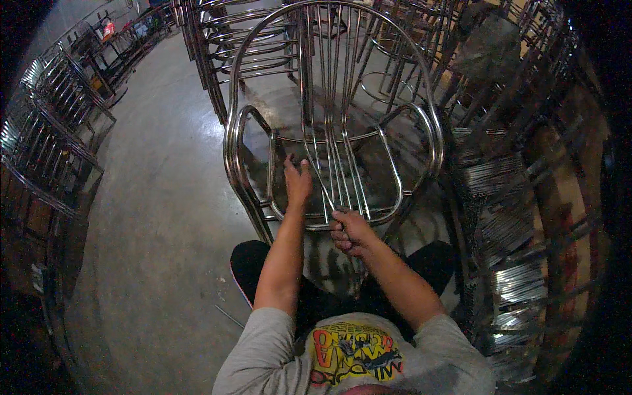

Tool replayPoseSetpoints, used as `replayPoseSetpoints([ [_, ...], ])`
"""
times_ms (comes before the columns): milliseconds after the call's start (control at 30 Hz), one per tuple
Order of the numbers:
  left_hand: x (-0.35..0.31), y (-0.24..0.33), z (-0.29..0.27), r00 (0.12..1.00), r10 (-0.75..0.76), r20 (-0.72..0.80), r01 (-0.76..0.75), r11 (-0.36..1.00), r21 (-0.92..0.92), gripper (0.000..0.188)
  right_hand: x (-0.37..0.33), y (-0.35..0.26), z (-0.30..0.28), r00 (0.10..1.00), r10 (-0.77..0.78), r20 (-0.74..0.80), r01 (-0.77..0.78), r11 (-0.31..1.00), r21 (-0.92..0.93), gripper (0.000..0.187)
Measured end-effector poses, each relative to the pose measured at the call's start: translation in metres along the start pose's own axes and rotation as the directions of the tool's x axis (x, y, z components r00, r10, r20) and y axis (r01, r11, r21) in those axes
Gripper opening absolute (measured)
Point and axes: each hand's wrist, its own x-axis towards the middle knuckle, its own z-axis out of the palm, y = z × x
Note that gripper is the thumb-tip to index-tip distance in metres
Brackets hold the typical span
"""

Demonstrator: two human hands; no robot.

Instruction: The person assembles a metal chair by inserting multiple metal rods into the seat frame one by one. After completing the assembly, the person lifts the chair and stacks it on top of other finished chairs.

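A shiny metal chair frame (431,141) stands in front of me, with a rounded back hoop and looped armrests. Several thin metal rods (359,181) run down from its back to the front of the seat ring. My right hand (354,235) is closed at the seat's front edge, around the lower end of a slanting metal rod (322,181). Just left of the rods, over the seat opening, my left hand (297,184) is raised with thumb and fingers apart. Nothing shows in it.
Stacked metal frames (263,52) stand behind the chair. More chair frames (56,105) line the left side. Bundles of metal rods (517,283) lie at my right, below upright tubes. One loose rod (229,316) rests on the concrete floor (151,230).
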Motion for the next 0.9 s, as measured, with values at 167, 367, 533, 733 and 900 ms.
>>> replayPoseSetpoints([
  [167,0.004,-0.005,0.006,0.998,-0.039,0.051,0.041,0.998,-0.041,0.062,0.009,-0.006,0.008,0.994,-0.037,-0.104,0.032,0.998,-0.048,0.021],
  [367,0.001,-0.004,0.010,0.999,-0.036,0.004,0.036,0.998,-0.046,0.060,0.005,0.002,0.013,0.987,-0.063,-0.146,0.062,0.998,-0.014,0.023],
  [533,0.003,-0.005,0.012,0.998,-0.061,-0.013,0.060,0.997,-0.057,0.058,-0.001,0.006,0.015,0.982,-0.084,-0.172,0.079,0.996,-0.032,0.018],
  [733,0.000,-0.007,0.014,0.993,-0.121,-0.014,0.121,0.993,-0.008,0.060,0.012,0.008,0.011,0.940,-0.167,-0.296,0.095,0.966,-0.241,0.015],
  [900,-0.002,0.004,0.005,0.881,-0.393,0.263,0.363,0.919,0.156,0.074,0.025,0.006,-0.003,0.991,-0.054,-0.125,0.056,0.998,0.013,0.014],
])
